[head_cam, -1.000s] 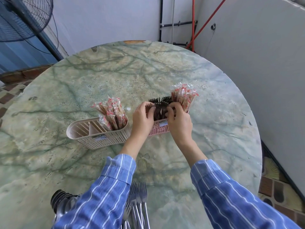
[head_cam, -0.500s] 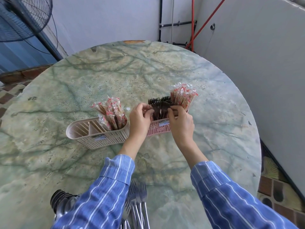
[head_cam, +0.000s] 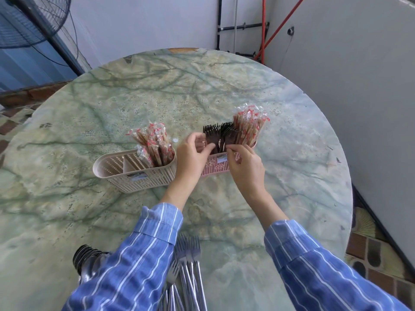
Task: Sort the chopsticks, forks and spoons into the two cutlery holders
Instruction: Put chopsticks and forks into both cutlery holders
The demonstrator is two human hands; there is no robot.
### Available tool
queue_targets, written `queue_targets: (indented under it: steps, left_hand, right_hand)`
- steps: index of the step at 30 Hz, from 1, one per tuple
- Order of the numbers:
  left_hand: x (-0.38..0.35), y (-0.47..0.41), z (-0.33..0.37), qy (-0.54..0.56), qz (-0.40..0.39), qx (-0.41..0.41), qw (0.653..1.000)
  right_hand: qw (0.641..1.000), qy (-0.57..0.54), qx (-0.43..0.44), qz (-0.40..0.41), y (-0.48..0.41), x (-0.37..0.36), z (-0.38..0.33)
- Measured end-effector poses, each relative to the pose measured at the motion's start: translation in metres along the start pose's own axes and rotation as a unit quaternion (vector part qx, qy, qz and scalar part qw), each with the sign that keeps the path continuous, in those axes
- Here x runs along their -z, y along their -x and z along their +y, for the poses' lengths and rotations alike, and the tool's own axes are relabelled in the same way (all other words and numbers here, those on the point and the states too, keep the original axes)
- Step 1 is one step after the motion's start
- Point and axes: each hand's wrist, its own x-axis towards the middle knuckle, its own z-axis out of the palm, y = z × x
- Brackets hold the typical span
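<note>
A pink cutlery holder (head_cam: pixel 219 168) stands at the table's middle, holding a bunch of dark forks (head_cam: pixel 219 136) with tines up and wrapped chopsticks (head_cam: pixel 249 125) at its right end. My left hand (head_cam: pixel 193 158) pinches the forks from the left. My right hand (head_cam: pixel 246 167) pinches them from the front right. A beige cutlery holder (head_cam: pixel 137 173) stands to the left, with wrapped chopsticks (head_cam: pixel 151 144) in its right compartment and its other compartments bare. Loose forks (head_cam: pixel 187 272) and stacked spoons (head_cam: pixel 86 261) lie near the table's front edge.
The round green marbled table (head_cam: pixel 89 108) fills the view. A white wall stands close on the right, with pipes and a red hose behind. A standing fan (head_cam: pixel 29 21) is at the far left. Tiled floor shows at the lower right.
Both hands have stayed at the forks in the pink holder, shifting their fingers slightly; the left fingers now pinch lower on the bunch. Nothing else has moved.
</note>
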Motion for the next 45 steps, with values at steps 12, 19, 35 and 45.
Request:
queue_targets:
  steps: [12,19,35,45]
  left_hand:
    - [0.06,0.15,-0.067,0.025,-0.021,0.083,0.996]
    - [0.085,0.232,-0.119,-0.029,-0.02,0.142,0.989]
    - [0.089,0.258,-0.133,-0.144,-0.073,0.211,0.964]
    - [0.08,0.247,-0.133,-0.1,-0.082,0.205,0.97]
  right_hand:
    - [0.988,-0.047,-0.009,-0.146,0.148,-0.021,0.014]
    - [0.97,-0.03,-0.102,-0.219,0.215,-0.037,0.011]
    - [0.933,0.019,-0.158,-0.323,0.213,-0.055,-0.02]
    - [0.912,0.052,-0.126,-0.386,0.196,-0.069,-0.026]
